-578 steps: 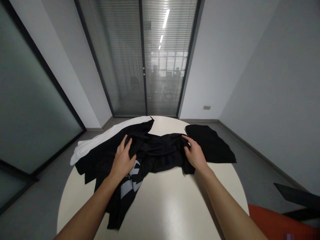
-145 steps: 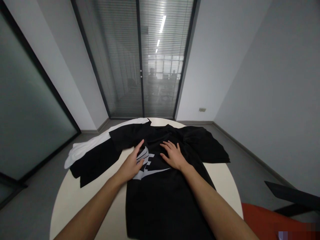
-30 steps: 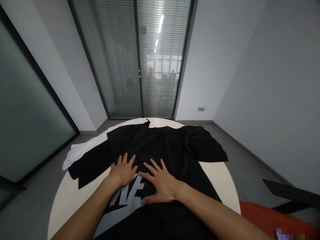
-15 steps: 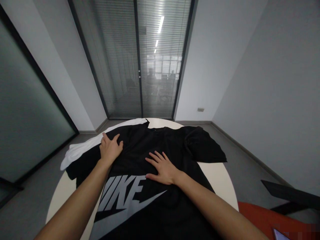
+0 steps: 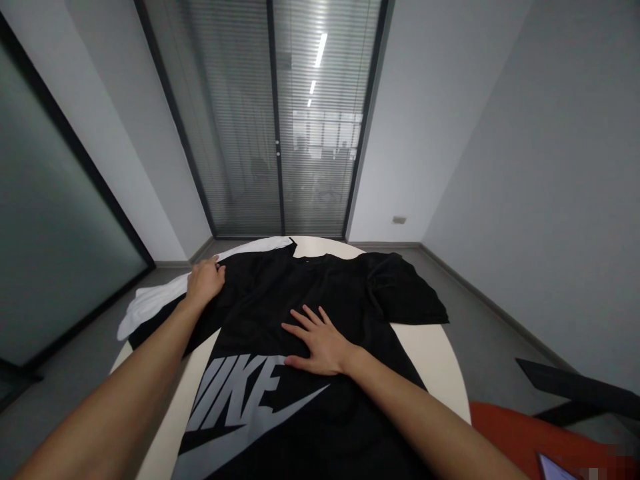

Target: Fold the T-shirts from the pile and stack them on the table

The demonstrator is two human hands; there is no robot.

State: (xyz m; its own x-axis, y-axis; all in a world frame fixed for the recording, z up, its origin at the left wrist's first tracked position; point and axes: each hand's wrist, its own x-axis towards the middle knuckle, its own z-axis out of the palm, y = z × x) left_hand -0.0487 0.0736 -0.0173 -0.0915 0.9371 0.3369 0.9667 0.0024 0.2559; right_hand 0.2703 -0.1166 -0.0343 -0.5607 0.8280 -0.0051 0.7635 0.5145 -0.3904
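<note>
A black T-shirt [image 5: 345, 287] with large grey lettering and a swoosh lies spread over a round cream table [image 5: 440, 373], its collar at the far side. My left hand [image 5: 206, 281] is closed at the left sleeve, fingers curled together on the black cloth; the fingertips are partly hidden. Flat on the shirt's chest, just above the lettering, rests my right hand [image 5: 323, 343] with its fingers spread. White cloth [image 5: 155, 300] shows along the table's far left edge, partly beneath the black sleeve and beside my left hand.
Beyond the table stands a glass partition with blinds [image 5: 320, 180]. A grey wall [image 5: 540, 180] rises on the right. At the lower right are a red-orange surface [image 5: 500, 427], a dark armrest-like piece [image 5: 575, 393] and the corner of a screen device [image 5: 555, 467].
My left hand has moved left and outward, its fingers going from spread to curled. The shirt's left side has shifted, baring more table below the sleeve. My right hand stays flat on the chest.
</note>
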